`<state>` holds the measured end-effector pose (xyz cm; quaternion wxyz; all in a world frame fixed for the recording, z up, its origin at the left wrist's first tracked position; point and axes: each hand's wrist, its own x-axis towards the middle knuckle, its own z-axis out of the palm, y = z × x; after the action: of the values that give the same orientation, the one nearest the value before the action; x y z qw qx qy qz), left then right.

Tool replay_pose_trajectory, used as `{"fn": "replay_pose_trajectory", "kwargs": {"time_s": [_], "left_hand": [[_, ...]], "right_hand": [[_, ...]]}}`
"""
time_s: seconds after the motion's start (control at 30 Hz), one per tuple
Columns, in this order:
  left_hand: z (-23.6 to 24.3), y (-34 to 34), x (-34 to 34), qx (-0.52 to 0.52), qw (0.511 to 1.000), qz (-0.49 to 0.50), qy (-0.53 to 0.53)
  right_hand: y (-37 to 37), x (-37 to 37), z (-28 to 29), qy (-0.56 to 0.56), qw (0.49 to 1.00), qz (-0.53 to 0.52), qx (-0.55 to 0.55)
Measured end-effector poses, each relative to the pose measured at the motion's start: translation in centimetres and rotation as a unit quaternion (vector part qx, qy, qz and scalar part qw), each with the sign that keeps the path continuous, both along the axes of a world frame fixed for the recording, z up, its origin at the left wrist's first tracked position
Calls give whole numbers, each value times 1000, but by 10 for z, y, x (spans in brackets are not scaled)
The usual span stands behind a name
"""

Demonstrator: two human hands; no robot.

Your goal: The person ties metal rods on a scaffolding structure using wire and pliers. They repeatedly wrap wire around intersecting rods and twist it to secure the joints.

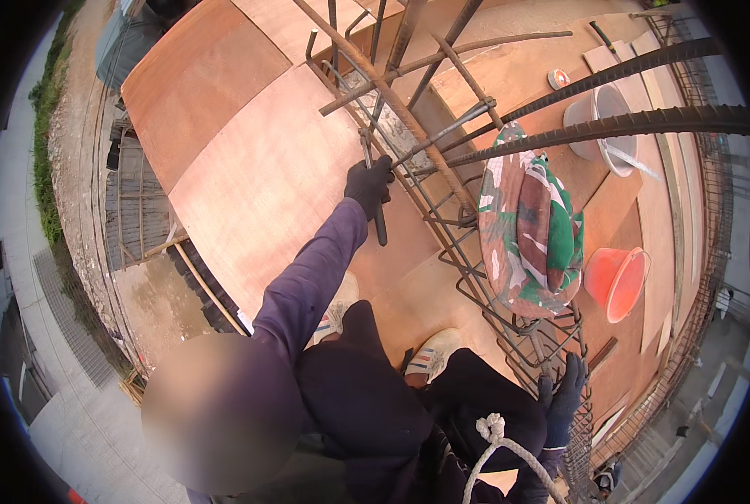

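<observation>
My left hand (369, 186), in a dark glove, is closed around a slim metal hand tool (381, 227) with a dark handle. The tool's tip points away from me, beside the left edge of a long rebar cage (463, 269). My right hand (565, 393), also gloved, rests on the near end of that cage with its fingers stretched out. On the cage between my hands lies a camouflage cloth bundle (533, 227). A knotted white rope (494, 433) hangs in front of my lap.
Plywood sheets (257, 151) cover the deck, with a drop beyond their left edge. Thick rebars (635, 124) cross at the upper right. An orange bucket (617, 281), a grey bucket (583, 113) and a small round can (558, 78) stand right of the cage. Long boards (669, 210) lie farther right.
</observation>
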<state>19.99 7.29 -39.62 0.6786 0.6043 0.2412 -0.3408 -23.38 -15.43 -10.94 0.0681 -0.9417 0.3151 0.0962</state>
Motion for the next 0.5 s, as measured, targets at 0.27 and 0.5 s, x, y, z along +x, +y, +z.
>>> {"fn": "replay_pose_trajectory", "kwargs": {"time_s": [0.27, 0.5], "left_hand": [[-9, -15, 12, 5, 1000, 11, 3], [-18, -15, 10, 1, 1000, 11, -8]], "right_hand": [[-4, -2, -34, 1, 999, 22, 41], [-2, -1, -38, -41, 998, 35, 32]]}}
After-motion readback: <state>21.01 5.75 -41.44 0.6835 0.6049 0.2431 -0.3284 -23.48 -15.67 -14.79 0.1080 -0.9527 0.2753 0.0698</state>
